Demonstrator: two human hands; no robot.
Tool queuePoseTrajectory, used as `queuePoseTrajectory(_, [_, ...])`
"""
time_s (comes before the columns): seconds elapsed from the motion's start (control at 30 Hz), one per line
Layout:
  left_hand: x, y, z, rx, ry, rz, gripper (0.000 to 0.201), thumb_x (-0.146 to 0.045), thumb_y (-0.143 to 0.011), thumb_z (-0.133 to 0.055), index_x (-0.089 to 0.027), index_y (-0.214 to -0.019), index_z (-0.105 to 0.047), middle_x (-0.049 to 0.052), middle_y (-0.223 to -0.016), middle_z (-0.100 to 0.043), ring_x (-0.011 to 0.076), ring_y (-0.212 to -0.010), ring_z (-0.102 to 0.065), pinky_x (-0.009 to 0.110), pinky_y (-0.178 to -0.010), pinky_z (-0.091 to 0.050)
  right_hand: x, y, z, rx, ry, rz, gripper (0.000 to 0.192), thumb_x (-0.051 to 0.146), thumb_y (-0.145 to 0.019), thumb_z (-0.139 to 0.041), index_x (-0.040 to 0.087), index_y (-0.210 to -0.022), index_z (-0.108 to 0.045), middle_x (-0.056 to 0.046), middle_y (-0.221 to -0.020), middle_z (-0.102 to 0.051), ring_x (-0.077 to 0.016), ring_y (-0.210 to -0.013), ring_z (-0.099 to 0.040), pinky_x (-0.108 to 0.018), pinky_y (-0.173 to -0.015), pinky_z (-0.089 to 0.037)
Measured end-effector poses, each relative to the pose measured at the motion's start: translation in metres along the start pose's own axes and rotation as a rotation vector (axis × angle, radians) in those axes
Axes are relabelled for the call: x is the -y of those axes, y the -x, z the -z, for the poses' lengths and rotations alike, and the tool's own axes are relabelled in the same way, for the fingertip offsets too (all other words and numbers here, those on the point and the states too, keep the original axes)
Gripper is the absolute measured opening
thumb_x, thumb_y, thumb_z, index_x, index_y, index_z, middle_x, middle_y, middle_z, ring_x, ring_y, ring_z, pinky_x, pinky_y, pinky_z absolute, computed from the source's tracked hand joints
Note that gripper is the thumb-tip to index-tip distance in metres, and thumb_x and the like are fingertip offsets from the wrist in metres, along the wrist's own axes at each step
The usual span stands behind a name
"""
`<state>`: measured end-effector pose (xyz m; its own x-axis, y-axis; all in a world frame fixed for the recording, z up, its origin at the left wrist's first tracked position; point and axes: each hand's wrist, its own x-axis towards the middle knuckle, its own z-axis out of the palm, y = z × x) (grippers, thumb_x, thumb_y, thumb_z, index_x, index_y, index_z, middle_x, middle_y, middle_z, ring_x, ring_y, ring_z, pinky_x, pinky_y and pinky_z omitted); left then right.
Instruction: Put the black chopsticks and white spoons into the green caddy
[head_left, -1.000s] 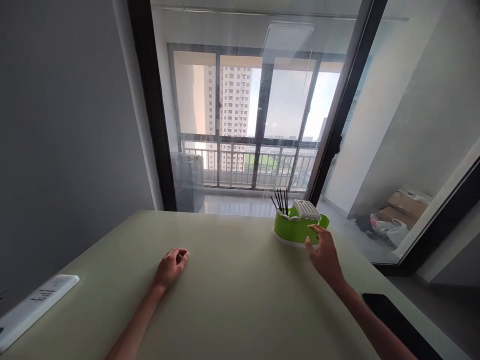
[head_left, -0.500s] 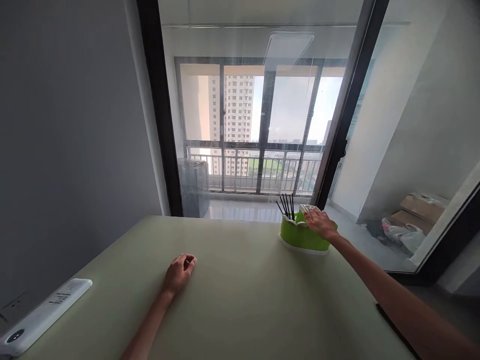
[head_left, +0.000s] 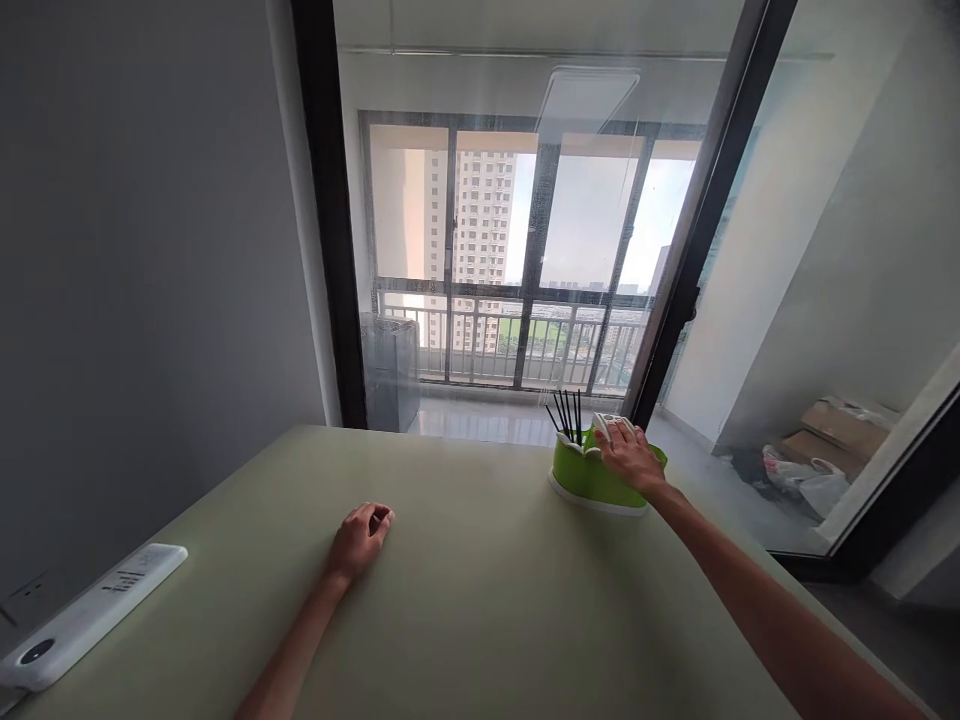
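A green holder [head_left: 581,474] with a white base stands at the far right of the pale green table [head_left: 465,600]. Several thin black sticks [head_left: 566,412] stand up from its left end. A white slotted insert [head_left: 609,422] sits on its top. My right hand [head_left: 628,455] is stretched out and lies on top of the holder, fingers spread over the white insert. My left hand [head_left: 360,535] rests on the table near the middle, fingers loosely curled, holding nothing.
A white power strip [head_left: 90,615] lies at the table's left edge by the grey wall. A glass door with a black frame [head_left: 330,220] rises right behind the table. Boxes and bags [head_left: 817,450] lie on the balcony floor at right.
My right hand has moved from the holder's near side up onto its top and stays on the white insert. The view has shifted slightly. My left hand has kept still.
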<state>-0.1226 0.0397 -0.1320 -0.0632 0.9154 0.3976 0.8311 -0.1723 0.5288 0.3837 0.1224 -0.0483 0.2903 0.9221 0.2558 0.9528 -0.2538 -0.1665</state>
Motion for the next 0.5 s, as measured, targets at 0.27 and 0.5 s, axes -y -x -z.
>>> queuePoseTrajectory(0.27, [0.004, 0.000, -0.003, -0.001, -0.009, -0.008, 0.030, -0.047, -0.087, -0.048, -0.024, -0.087, -0.068, 0.005, -0.091, -0.073, 0.0214, -0.084, -0.067, 0.032, -0.082, -0.050, 0.016, 0.013, 0.003, 0.043, -0.104, 0.009, 0.080, 0.066, -0.096, -0.001, 0.023, -0.157, -0.030, -0.002, -0.165, -0.025, -0.0284, -0.152, -0.014, -0.048, -0.117, -0.028])
queuePoseTrajectory(0.5, [0.003, -0.001, -0.003, 0.002, -0.012, 0.006, 0.032, -0.048, -0.087, -0.047, -0.023, -0.088, -0.068, 0.005, -0.090, -0.073, 0.0215, -0.083, -0.067, 0.032, -0.081, -0.051, 0.035, 0.030, 0.007, -0.003, -0.121, 0.016, 0.078, 0.064, -0.098, -0.005, 0.020, -0.156, -0.033, -0.004, -0.164, -0.027, -0.0304, -0.151, -0.015, -0.051, -0.116, -0.028])
